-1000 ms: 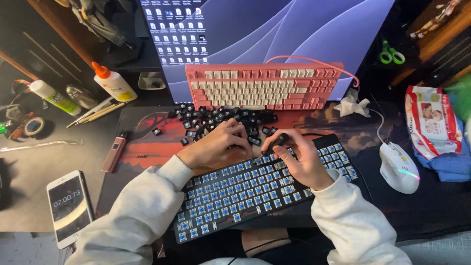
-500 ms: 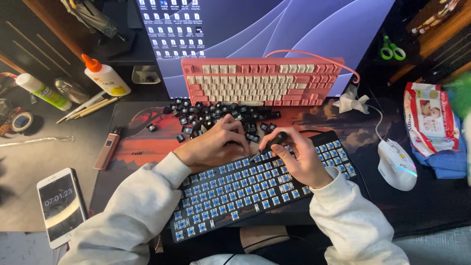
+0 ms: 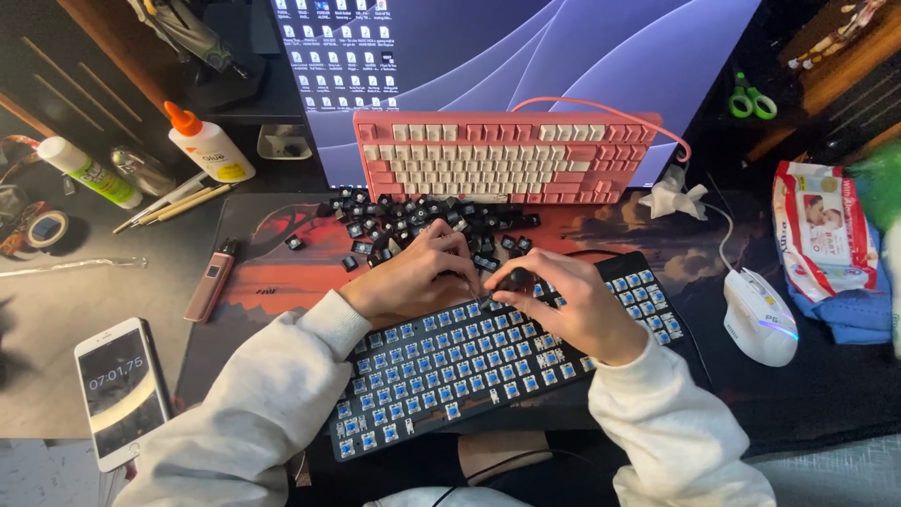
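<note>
Near the desk's front edge, we rest our left hand (image 3: 413,277), fingers curled together, on the stripped black keyboard (image 3: 488,361). Our right hand (image 3: 572,305) pinches a small dark tool (image 3: 514,279) over its blue switches. Loose black keycaps (image 3: 422,221) lie just behind, before the pink keyboard (image 3: 502,160).

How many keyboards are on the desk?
2. A pink keyboard stands propped against the screen at the back. A black keyboard with its keycaps off lies in front, under the left hand and right hand.
</note>
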